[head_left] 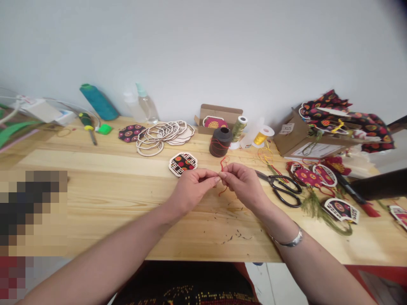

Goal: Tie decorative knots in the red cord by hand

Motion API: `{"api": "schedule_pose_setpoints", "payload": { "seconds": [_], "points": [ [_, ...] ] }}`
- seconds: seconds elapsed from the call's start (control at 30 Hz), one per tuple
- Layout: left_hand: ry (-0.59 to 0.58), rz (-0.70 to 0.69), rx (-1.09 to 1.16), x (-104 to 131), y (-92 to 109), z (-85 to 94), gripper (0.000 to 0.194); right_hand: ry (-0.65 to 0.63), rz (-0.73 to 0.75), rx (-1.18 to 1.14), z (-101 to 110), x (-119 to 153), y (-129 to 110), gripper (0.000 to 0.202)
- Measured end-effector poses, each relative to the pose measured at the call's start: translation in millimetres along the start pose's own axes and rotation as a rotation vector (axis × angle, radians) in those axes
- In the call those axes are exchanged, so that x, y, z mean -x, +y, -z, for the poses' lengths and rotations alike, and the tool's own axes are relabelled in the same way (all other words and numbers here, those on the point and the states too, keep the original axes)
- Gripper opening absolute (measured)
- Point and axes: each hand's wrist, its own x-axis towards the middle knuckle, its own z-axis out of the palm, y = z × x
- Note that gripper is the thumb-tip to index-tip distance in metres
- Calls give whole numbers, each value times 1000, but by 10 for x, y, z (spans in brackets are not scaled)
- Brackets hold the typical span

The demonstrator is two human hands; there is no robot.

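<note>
Above the middle of the wooden table (127, 186), my left hand (197, 188) and my right hand (243, 182) meet fingertip to fingertip. Both are pinched on a thin red cord (223, 164), whose loose ends stick out above and below the fingers. Just behind my left hand lies an octagonal ornament (182, 163) with a white lattice edge and dark patterned cloth. A dark spool (220, 142) wound with red thread stands beyond my fingers. Black-handled scissors (286, 190) rest beside my right hand.
White cut-out frames (165, 134) are piled at the back, near a teal thread cone (99, 101) and a screwdriver (87, 127). Yellow thread (263, 134) stands on a spool. A cardboard box (305, 140) holds patterned cloth at right. Tasselled ornaments (341, 210) lie before it.
</note>
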Motion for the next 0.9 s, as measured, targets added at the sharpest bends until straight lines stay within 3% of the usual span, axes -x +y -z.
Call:
{"api": "schedule_pose_setpoints", "payload": {
  "seconds": [0.47,0.63,0.77,0.9],
  "points": [
    [15,116,194,-34,-3,-16,10,-37,20,1,7,7,-11,17],
    [73,92,229,-53,-15,-9,10,-85,123,194,85,11,-47,19],
    [129,85,227,-71,-27,4,11,-55,154,422,160,11,-89,26],
    [155,80,223,-75,-41,13,12,9,156,502,176,39,-107,30]
  ]
}}
